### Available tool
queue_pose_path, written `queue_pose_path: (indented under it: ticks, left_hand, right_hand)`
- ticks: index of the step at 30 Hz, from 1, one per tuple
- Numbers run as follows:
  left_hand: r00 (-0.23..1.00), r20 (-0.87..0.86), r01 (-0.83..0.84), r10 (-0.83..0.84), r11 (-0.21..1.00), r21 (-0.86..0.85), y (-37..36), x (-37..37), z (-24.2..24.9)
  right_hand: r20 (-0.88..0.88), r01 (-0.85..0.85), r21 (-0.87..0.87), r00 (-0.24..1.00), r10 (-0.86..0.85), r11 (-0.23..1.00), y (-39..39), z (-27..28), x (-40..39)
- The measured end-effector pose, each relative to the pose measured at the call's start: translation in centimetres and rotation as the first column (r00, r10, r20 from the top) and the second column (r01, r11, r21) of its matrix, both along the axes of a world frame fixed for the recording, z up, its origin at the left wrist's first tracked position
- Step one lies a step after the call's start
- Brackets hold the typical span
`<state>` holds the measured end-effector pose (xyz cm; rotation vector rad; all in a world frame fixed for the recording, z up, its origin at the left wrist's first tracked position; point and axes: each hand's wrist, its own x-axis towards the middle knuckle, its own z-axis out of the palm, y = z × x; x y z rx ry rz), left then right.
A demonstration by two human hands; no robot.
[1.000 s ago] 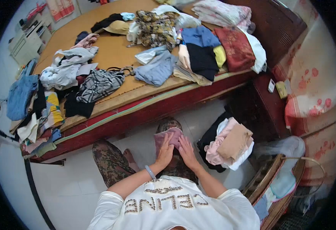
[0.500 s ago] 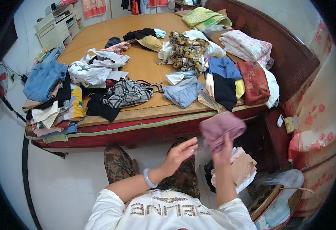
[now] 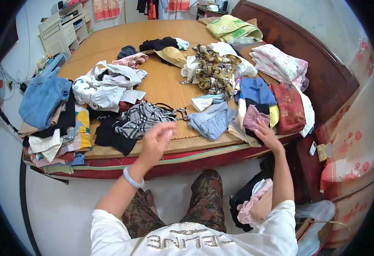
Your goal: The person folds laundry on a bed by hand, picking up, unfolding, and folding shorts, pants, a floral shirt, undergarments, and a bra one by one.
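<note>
My right hand (image 3: 267,133) rests at the lower edge of a folded mauve cloth (image 3: 255,118), which lies on a black garment (image 3: 262,107) near the bed's front edge; its fingers are stretched out. My left hand (image 3: 158,138), with a pale bangle on the wrist, hovers over the bed's edge, just below a black-and-white plaid garment (image 3: 142,119); its fingers are loosely apart with nothing in them. A light blue garment (image 3: 212,120) lies between the two hands. Beside the mauve cloth are a yellow piece (image 3: 274,116) and a red patterned cushion (image 3: 288,108).
Folded jeans (image 3: 45,100) top a clothes stack on the bed's left. White clothes (image 3: 103,87) and a brown floral garment (image 3: 214,72) lie farther back. More clothes (image 3: 255,207) are piled low by my right arm, near a basket (image 3: 304,228). A headboard (image 3: 319,59) stands at right.
The mauve cloth has moved from the air in front of the bed up onto the black garment, with my right hand. My left hand has shifted left and forward.
</note>
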<state>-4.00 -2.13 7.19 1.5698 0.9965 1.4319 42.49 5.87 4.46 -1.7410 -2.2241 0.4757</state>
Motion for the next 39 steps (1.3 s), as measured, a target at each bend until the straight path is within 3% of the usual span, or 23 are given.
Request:
queue_pose_path:
  ticks: [1,3,4,7,9,10,12,16,20,21,22,23,24,25,26,28,30,32,34,36,37,38,39]
  left_hand:
    - [0.987,-0.152,-0.044,0.058,0.995,0.095,2.7,-1.3,0.0]
    - [0.904,-0.383,-0.111,0.191,0.969,0.221,7.7,-2.9,0.2]
    - [0.898,-0.380,-0.148,0.221,0.966,0.212,10.5,-3.6,-0.9]
    - [0.840,-0.444,-0.248,0.311,0.949,0.196,16.2,-5.2,-4.6]
    - [0.699,-0.594,-0.306,0.400,0.917,0.257,18.0,-6.0,-7.0]
    - [0.778,-0.490,-0.275,0.394,0.914,0.298,18.1,-5.7,-7.1]
    - [0.743,-0.554,-0.243,0.375,0.923,0.299,17.9,-6.1,-7.0]
    - [0.787,-0.461,-0.304,0.411,0.907,0.291,18.5,-6.7,-7.3]
    - [0.789,-0.461,-0.290,0.406,0.908,0.303,18.5,-6.8,-7.1]
    - [0.794,-0.450,-0.296,0.410,0.906,0.303,18.5,-6.8,-7.1]
    - [0.798,-0.437,-0.304,0.416,0.903,0.304,18.5,-6.9,-7.1]
    - [0.797,-0.429,-0.315,0.426,0.898,0.307,18.5,-6.8,-7.1]
    - [0.787,-0.442,-0.317,0.431,0.896,0.310,18.5,-6.9,-7.1]
    - [0.778,-0.457,-0.312,0.430,0.897,0.313,18.5,-6.9,-7.0]
    - [0.771,-0.472,-0.305,0.428,0.898,0.316,18.5,-6.7,-6.9]
    - [0.778,-0.477,-0.292,0.409,0.907,0.302,18.4,-6.6,-6.7]
    - [0.775,-0.488,-0.286,0.403,0.911,0.298,18.5,-6.6,-6.7]
    - [0.764,-0.502,-0.286,0.405,0.910,0.299,18.5,-6.7,-6.8]
    - [0.773,-0.491,-0.282,0.403,0.910,0.303,18.5,-6.6,-6.8]
    - [0.775,-0.491,-0.283,0.398,0.913,0.294,18.5,-6.6,-6.8]
    - [0.771,-0.491,-0.283,0.405,0.909,0.304,18.5,-6.7,-6.8]
    - [0.766,-0.492,-0.286,0.413,0.905,0.315,18.5,-6.6,-6.9]
    - [0.759,-0.496,-0.287,0.421,0.901,0.326,18.6,-6.6,-7.0]
  right_hand:
    - [-0.057,0.012,-0.040,0.998,-0.014,0.999,0.0,1.6,-0.4]
    - [0.060,0.130,0.122,0.989,-0.138,0.984,0.2,6.3,-2.8]
    - [0.051,0.123,0.226,0.989,-0.138,0.966,1.0,7.6,-3.9]
    - [-0.314,0.100,0.431,0.948,0.045,0.897,6.5,7.0,-8.3]
    - [-0.127,0.002,0.516,0.989,0.075,0.857,10.9,6.2,-12.0]
    - [-0.106,-0.009,0.512,0.992,0.074,0.859,13.4,5.4,-14.0]
    - [0.014,0.043,0.538,0.998,-0.060,0.842,18.3,3.7,-18.5]
    - [0.128,0.123,0.644,0.956,-0.265,0.755,25.0,1.8,-27.8]
    - [0.394,0.052,0.649,0.830,-0.394,0.759,29.6,-0.9,-28.6]
    - [0.321,0.227,0.494,0.850,-0.419,0.839,32.4,-1.4,-26.3]
    - [0.043,0.393,0.418,0.892,-0.450,0.819,32.6,0.2,-24.2]
    - [-0.166,0.518,0.583,0.830,-0.533,0.626,35.3,-0.5,-20.8]
    - [-0.383,0.690,0.532,0.713,-0.588,0.490,38.0,0.2,-16.4]
    - [-0.556,0.762,0.324,0.633,-0.539,0.560,35.3,5.1,-15.8]
    - [-0.875,0.652,0.382,0.482,0.031,0.655,38.4,4.9,-10.8]
    - [-0.868,0.568,0.462,0.132,0.478,0.682,36.3,10.3,-10.2]
    - [-0.837,0.550,0.424,-0.065,0.543,0.720,31.7,16.3,-12.6]
    - [-0.807,0.678,0.516,0.180,0.562,0.524,31.3,19.0,-12.5]
    - [-0.752,0.664,0.658,0.605,0.261,0.356,31.6,19.7,-12.0]
    - [-0.523,0.541,0.795,0.840,-0.142,0.275,33.6,18.3,-10.6]
    - [-0.303,0.510,0.728,0.839,-0.451,0.459,33.6,16.9,-10.6]
    - [-0.093,0.458,0.656,0.838,-0.538,0.600,34.8,15.3,-11.6]
    - [0.179,0.436,0.658,0.701,-0.690,0.614,37.5,12.5,-12.0]
